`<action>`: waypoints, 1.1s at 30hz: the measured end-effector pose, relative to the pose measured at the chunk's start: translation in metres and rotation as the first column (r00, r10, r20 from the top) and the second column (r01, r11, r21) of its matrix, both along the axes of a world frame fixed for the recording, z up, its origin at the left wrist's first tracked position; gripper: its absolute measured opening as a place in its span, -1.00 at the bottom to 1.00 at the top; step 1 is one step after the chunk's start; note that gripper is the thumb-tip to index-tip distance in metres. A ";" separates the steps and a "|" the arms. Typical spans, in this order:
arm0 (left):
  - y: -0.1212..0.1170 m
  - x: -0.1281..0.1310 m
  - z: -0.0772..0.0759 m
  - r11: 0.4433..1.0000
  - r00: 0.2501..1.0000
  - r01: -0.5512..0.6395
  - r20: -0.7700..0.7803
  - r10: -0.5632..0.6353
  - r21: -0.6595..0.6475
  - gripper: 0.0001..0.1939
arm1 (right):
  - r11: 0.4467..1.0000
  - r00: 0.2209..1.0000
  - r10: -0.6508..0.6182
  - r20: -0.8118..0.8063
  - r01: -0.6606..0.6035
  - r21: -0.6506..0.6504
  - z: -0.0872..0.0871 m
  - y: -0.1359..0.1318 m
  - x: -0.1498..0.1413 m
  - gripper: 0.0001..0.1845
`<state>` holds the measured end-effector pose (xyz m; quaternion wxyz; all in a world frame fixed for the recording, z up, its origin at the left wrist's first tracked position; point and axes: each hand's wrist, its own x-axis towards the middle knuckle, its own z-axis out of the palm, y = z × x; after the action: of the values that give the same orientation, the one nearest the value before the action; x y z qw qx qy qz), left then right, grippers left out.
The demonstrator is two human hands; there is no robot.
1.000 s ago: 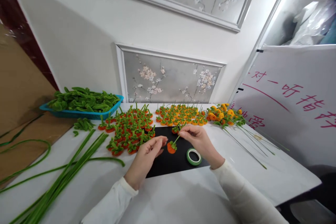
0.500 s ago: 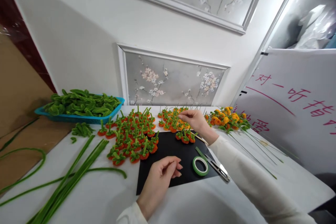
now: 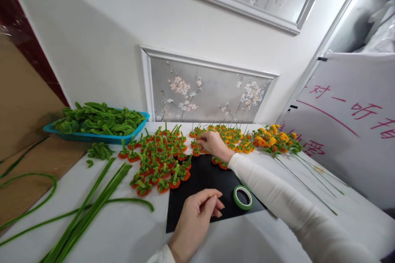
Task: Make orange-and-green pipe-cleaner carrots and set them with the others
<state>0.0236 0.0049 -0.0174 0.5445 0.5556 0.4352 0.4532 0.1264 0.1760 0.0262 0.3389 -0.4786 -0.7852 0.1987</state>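
as i read the head view from left to right, brown cardboard [image 3: 27,102] sits at the far left. next to it, blue plastic tray [image 3: 92,137] heaped with fuzzy green leaf-shaped pieces [image 3: 101,119]. short fuzzy green pieces [image 3: 100,151] are piled just in front of the tray, on the white glossy table [image 3: 129,238]. long fuzzy green stems [image 3: 89,213] lie loose nearer me, mostly bundled on a diagonal.

then a dense cluster of orange fuzzy flower heads with green tops [image 3: 163,156], standing stem up, some at the left edge of the flat black mat [image 3: 182,203].

my left hand [image 3: 196,220] is over the near part of the mat, fingers loosely curled, thumb close to the index finger. can't tell if it has hold of anything small.

my right hand [image 3: 214,144] reaches past the mat, fingertips drawn together at the left end of the yellow-orange flower heads with thin stems [image 3: 230,133]. can't tell if it grips one. a few orange heads [image 3: 220,163] sit below its wrist, on the far part of the mat.

green tape roll with white core [image 3: 237,202] lies on the mat, right of my left hand. further right, bunch of yellow and orange fuzzy flowers [image 3: 273,139], long thin green stems [image 3: 308,184] pointing toward me. white board with red writing [image 3: 348,107] at far right.
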 end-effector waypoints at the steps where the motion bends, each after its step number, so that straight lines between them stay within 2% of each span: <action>1: 0.000 0.000 0.000 1.000 1.000 0.005 -0.004 -0.005 -0.001 -0.76 | 1.000 1.000 0.001 0.019 -0.001 0.011 -0.001 0.001 0.000 -0.87; 7: -0.002 0.000 -0.002 1.000 0.999 0.026 -0.021 -0.026 -0.003 -0.75 | 0.996 0.995 0.019 0.101 -0.028 0.085 -0.004 -0.001 -0.001 -0.86; 11: 0.000 0.001 0.000 0.999 1.000 0.002 0.010 -0.002 -0.040 -0.74 | 0.989 0.994 0.008 0.111 -0.024 0.143 0.007 -0.003 0.008 -0.72; 16: 0.002 0.002 0.003 0.998 0.998 -0.002 0.058 0.007 -0.070 -0.71 | 0.989 0.997 -0.040 0.062 0.031 0.146 0.039 -0.016 0.044 -0.75; 19: 0.003 0.003 0.005 0.996 0.998 -0.001 0.062 0.006 -0.086 -0.68 | 0.988 0.996 -0.077 0.051 0.070 0.136 0.054 -0.039 0.072 -0.79; 21: 0.004 0.003 0.006 0.997 0.999 -0.007 0.045 0.011 -0.082 -0.67 | 0.985 0.993 -0.089 0.075 0.077 0.157 0.055 -0.061 0.090 -0.80; 23: 0.005 0.002 0.007 0.997 1.000 -0.016 0.022 0.017 -0.073 -0.65 | 0.995 0.987 -0.058 0.150 0.045 0.094 0.048 -0.085 0.105 -0.80; 25: 0.006 0.002 0.009 0.998 1.000 -0.020 -0.003 0.020 -0.062 -0.63 | 1.000 0.973 -0.007 0.230 0.006 0.005 0.033 -0.106 0.116 -0.81; 29: 0.008 0.002 0.011 0.999 0.998 -0.042 -0.049 0.040 -0.034 -0.64 | 0.986 0.915 -0.160 0.371 0.169 0.006 0.000 -0.133 0.131 -0.82; 33: 0.010 0.003 0.013 0.997 0.994 -0.078 -0.071 0.078 -0.002 -0.65 | 0.948 0.843 -0.298 0.449 0.318 0.032 -0.021 -0.137 0.135 -0.89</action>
<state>0.0268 0.0151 -0.0049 0.5119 0.5527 0.4766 0.4531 0.2612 0.0390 0.0051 0.1660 -0.6383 -0.7504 0.0431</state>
